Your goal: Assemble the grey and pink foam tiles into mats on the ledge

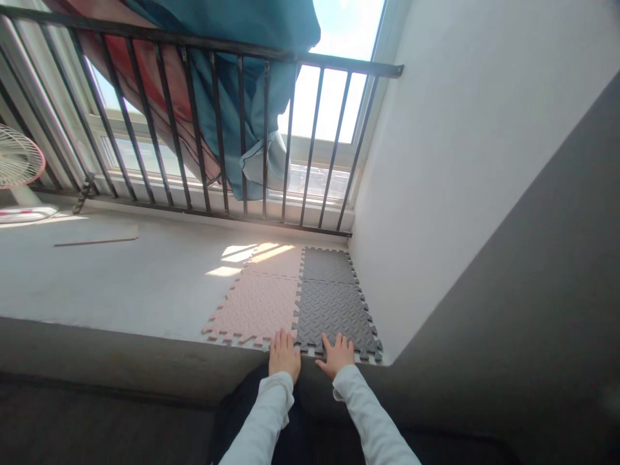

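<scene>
At bottom centre, our left hand (284, 355) and right hand (336, 355) lie open, fingers (339, 342) spread and gripping nothing, on foam mat tiles (332, 313); a careless shove could part them.

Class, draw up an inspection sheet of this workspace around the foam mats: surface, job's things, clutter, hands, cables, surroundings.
Surface: pale floor, sunlit near the mats.
Job's things: two pink mats interlocked with two grey mats.
Clutter: wooden strip lying on the floor, left of the mats.
Hands: left hand open, at the near edge where pink meets grey; right hand open, at the grey mats' near edge.
Cables: nothing seen.
Surroundings: dark railing, teal cloth behind it, window, fan.
</scene>
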`<control>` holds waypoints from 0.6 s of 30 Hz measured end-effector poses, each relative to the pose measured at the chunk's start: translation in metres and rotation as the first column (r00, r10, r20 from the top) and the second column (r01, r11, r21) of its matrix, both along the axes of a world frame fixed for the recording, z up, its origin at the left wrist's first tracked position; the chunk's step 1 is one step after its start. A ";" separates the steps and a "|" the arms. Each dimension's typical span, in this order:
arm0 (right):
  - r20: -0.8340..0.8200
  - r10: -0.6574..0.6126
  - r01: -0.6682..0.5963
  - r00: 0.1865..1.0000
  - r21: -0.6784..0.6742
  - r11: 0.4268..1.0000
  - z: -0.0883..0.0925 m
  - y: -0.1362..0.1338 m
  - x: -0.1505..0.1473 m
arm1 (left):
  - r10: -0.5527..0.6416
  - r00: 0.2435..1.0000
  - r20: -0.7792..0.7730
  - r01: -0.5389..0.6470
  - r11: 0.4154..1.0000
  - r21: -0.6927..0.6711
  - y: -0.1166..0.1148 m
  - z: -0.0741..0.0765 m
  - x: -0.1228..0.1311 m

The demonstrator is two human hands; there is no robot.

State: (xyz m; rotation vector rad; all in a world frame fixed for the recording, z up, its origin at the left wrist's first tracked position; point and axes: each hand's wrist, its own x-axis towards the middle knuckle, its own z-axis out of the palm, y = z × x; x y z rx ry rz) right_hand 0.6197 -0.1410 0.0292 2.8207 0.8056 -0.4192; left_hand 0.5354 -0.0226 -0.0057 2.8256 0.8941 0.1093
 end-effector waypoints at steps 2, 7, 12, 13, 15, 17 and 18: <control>-0.011 -0.003 0.003 1.000 -0.020 1.000 0.002 0.001 0.000 | -0.011 1.000 -0.025 0.010 1.000 -0.009 0.002 0.004 -0.002; -0.029 0.009 -0.010 1.000 -0.048 0.999 0.010 0.003 -0.001 | -0.095 0.989 -0.116 0.087 0.993 -0.075 0.012 0.011 -0.005; -0.028 0.009 -0.010 1.000 -0.062 0.998 0.013 0.004 0.000 | -0.162 0.977 -0.139 0.145 0.982 -0.123 0.022 0.016 -0.006; -0.029 0.008 -0.010 1.000 -0.064 0.998 0.013 0.004 0.000 | -0.145 0.981 -0.131 0.128 0.983 -0.128 0.023 0.017 -0.006; -0.030 0.006 -0.008 1.000 -0.070 0.998 0.013 0.004 0.001 | -0.068 0.990 -0.123 0.052 0.990 -0.129 0.024 0.018 -0.004; -0.034 0.006 -0.009 0.999 -0.077 0.997 0.013 0.004 0.001 | 0.024 0.993 -0.119 -0.037 0.993 -0.109 0.023 0.019 -0.003; -0.036 0.008 -0.010 0.999 -0.081 0.997 0.013 0.004 0.001 | 0.056 0.992 -0.117 -0.068 0.993 -0.098 0.023 0.019 -0.003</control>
